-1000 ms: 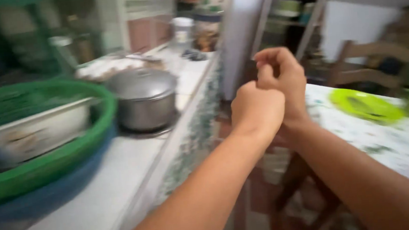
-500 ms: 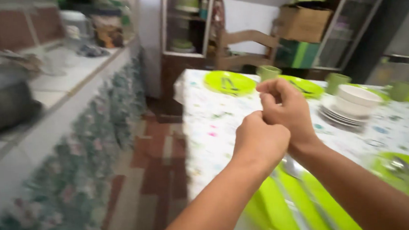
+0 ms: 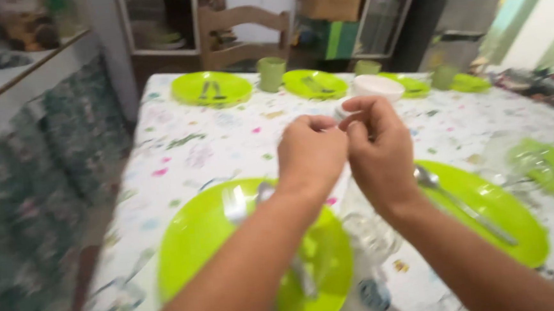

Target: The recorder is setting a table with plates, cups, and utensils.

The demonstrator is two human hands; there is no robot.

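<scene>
At frame centre the left hand and right hand meet, fingertips pinched together; whether they grip anything I cannot tell. Below them, lime-green plates with a fork and spoon lie on the patterned tablecloth.

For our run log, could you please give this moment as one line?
left hand: closed, fingertips meeting right hand | held over: lime green plate, floral tablecloth | grasped item: cannot tell
</scene>
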